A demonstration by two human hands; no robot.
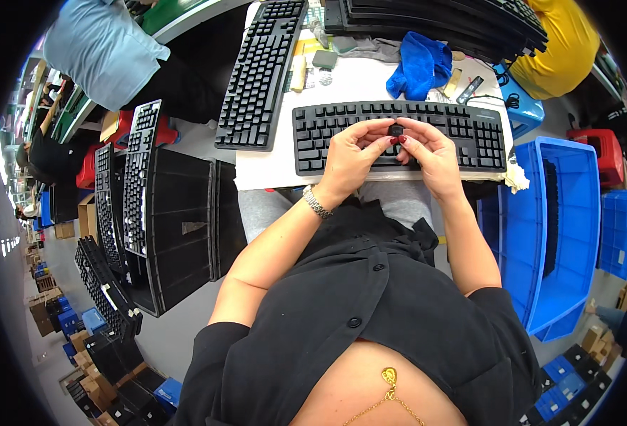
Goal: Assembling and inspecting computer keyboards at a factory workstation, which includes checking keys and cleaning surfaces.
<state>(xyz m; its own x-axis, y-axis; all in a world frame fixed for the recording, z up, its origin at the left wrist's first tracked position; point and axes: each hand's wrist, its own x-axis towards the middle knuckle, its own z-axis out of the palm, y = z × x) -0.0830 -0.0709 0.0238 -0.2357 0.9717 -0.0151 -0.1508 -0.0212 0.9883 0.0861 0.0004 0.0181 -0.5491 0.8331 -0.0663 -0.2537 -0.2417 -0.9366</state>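
A small black keycap (396, 130) is pinched between the fingertips of both hands, just above a black keyboard (313, 142). My left hand (354, 153) grips it from the left with thumb and forefinger. From the other side, my right hand (431, 153) has its thumb and fingers closed on the same piece. The keyboard lies flat along the near edge of the white table (255, 170), and my hands cover part of its middle keys. Red nail polish shows on both thumbs.
Another keyboard (262, 74) lies slanted at the left. Stacked keyboards (434, 21), a blue cloth (421, 65), a grey block (325, 59) and a dark tool (470, 90) sit farther back. Black crates (180, 220) stand left, a blue crate (570, 234) right. Two people (104, 53) work nearby.
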